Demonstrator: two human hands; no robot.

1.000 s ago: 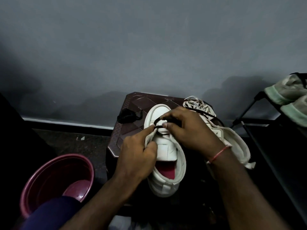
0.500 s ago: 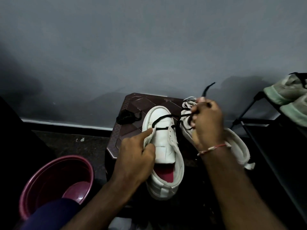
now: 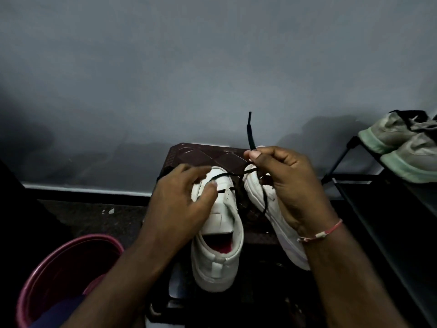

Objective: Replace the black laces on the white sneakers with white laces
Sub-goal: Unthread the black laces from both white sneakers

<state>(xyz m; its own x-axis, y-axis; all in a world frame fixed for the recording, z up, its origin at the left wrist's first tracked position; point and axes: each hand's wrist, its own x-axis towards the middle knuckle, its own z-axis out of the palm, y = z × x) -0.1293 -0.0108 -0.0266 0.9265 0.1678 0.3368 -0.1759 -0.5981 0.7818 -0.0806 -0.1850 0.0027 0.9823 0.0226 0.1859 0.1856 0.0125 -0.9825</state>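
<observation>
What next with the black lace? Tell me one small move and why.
Probably pull the right hand up and away: it pinches the black lace near its tip, the lace crosses the front of the sneaker, and the left hand grips it.

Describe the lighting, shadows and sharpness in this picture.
Head view: dim, soft shadows across the grey wall, lower corners nearly black; head view is slightly soft overall, yet the white leather sneaker and thin black lace against the wall read clearly; no glare.
</observation>
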